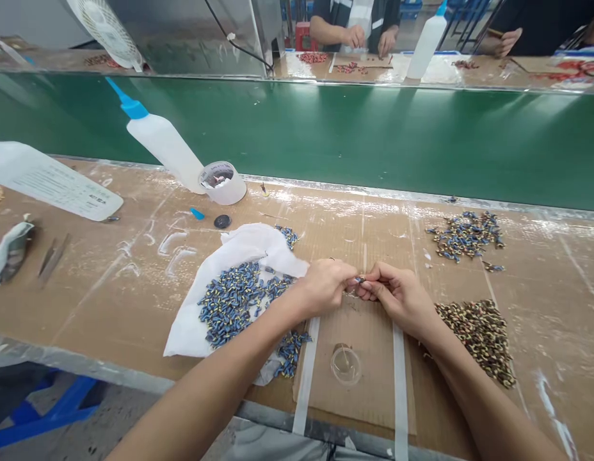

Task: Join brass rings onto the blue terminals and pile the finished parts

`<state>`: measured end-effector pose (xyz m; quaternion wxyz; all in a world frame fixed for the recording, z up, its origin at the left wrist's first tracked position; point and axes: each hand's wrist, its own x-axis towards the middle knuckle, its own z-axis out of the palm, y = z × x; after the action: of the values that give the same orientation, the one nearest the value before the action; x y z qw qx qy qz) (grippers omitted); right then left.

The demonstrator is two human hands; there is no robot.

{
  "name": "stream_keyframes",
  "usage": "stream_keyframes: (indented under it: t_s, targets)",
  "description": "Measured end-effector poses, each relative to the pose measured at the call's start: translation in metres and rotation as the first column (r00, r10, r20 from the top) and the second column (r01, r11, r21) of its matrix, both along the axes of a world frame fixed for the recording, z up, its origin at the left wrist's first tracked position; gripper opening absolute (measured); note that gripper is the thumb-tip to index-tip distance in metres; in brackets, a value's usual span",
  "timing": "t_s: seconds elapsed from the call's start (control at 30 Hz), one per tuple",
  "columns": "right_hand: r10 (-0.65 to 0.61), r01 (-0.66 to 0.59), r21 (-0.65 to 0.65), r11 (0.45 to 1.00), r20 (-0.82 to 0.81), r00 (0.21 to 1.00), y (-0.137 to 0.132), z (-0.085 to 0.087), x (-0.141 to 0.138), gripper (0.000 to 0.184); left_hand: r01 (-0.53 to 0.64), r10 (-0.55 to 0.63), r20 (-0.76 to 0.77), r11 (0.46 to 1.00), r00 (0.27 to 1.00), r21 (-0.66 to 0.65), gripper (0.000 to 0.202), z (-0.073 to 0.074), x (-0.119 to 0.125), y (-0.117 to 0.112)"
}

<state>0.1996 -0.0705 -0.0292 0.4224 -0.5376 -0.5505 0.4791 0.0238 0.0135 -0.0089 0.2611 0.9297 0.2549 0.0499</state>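
Between pinched-shut hands (359,282), perhaps one small blue part (360,280), mostly hidden by fingertips (351,280).

A factory assembly line: a green conveyor belt (354,137) runs between cardboard-covered benches (109,301) heaped with small blue parts (232,301), while other workers' hands (369,38) sort pieces opposite.

Blue-and-yellow parts (234,301) lie on a white cloth (251,246) beside a plain green belt (354,134).
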Motion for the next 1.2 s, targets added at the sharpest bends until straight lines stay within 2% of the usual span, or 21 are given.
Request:
stream_keyframes:
  t_s: [0.13, 0.23, 0.33, 0.43, 0.53, 0.6, 0.67, 0.73, 0.77, 0.87, 1.0, 1.03, 1.1, 1.13, 1.2]
  targets:
    - [0.022, -0.023, 0.020, 1.000, 0.069, 0.997, 0.001, 0.001, 0.002, 0.017, 0.007, -0.006, -0.040, 1.000, 0.999, 0.029, 0.015, 0.002, 0.000, -0.001]
    - [0.046, -0.047, 0.024, 0.999, 0.054, 0.997, 0.003, 0.001, 0.004, 0.017, -0.003, 0.003, -0.027, 1.000, 1.000, 0.021, 0.015, 0.003, -0.002, -0.001]
    - [0.076, -0.076, 0.001, 0.997, -0.037, 0.996, 0.004, 0.004, 0.002, 0.017, 0.021, -0.018, 0.050, 0.998, 0.999, -0.066, 0.018, 0.006, -0.001, 0.000]
    - [0.059, -0.062, -0.019, 0.998, -0.123, 0.991, 0.003, 0.011, 0.000, 0.020, 0.045, -0.026, 0.110, 0.983, 0.994, -0.178, 0.024, 0.019, 0.000, 0.002]
    - [-0.020, 0.020, -0.004, 1.000, -0.104, 0.994, 0.002, 0.018, 0.010, 0.025, -0.074, 0.091, 0.085, 0.981, 0.992, -0.179, 0.020, 0.041, -0.014, 0.002]
    - [-0.160, 0.158, 0.057, 0.986, 0.026, 0.987, 0.002, 0.019, 0.031, 0.027, -0.233, 0.240, 0.063, 0.967, 0.969, -0.099, 0.015, 0.055, -0.033, -0.005]
    - [-0.366, 0.341, 0.141, 0.929, 0.222, 0.904, 0.004, 0.016, 0.061, 0.026, -0.320, 0.320, -0.003, 0.946, 0.947, -0.043, 0.012, 0.064, -0.055, -0.017]
    - [-0.567, 0.518, 0.232, 0.823, 0.376, 0.733, 0.007, 0.009, 0.093, 0.023, -0.353, 0.352, -0.092, 0.936, 0.932, 0.008, 0.010, 0.064, -0.071, -0.032]
    - [-0.628, 0.574, 0.259, 0.777, 0.396, 0.670, 0.009, 0.004, 0.106, 0.022, -0.359, 0.359, -0.122, 0.933, 0.925, 0.021, 0.010, 0.061, -0.074, -0.039]
    - [-0.724, 0.657, 0.309, 0.688, 0.364, 0.586, 0.010, -0.004, 0.133, 0.026, -0.401, 0.411, -0.169, 0.912, 0.896, 0.091, 0.010, 0.045, -0.070, -0.059]
    - [-0.791, 0.699, 0.371, 0.611, 0.294, 0.536, 0.002, 0.003, 0.135, 0.034, -0.439, 0.466, -0.182, 0.882, 0.866, 0.172, 0.004, 0.028, -0.054, -0.071]
    - [-0.787, 0.691, 0.378, 0.616, 0.285, 0.547, -0.002, 0.008, 0.130, 0.033, -0.431, 0.461, -0.183, 0.884, 0.868, 0.182, 0.004, 0.026, -0.052, -0.072]
    - [-0.720, 0.629, 0.356, 0.691, 0.259, 0.644, -0.010, 0.022, 0.117, 0.029, -0.407, 0.440, -0.176, 0.893, 0.881, 0.192, 0.007, 0.028, -0.053, -0.070]
    - [-0.635, 0.559, 0.319, 0.765, 0.231, 0.738, -0.015, 0.030, 0.107, 0.027, -0.405, 0.437, -0.161, 0.893, 0.885, 0.195, 0.008, 0.030, -0.053, -0.067]
    - [-0.389, 0.347, 0.232, 0.909, 0.168, 0.906, -0.023, 0.044, 0.085, 0.026, -0.420, 0.444, -0.106, 0.887, 0.890, 0.192, 0.010, 0.039, -0.054, -0.060]
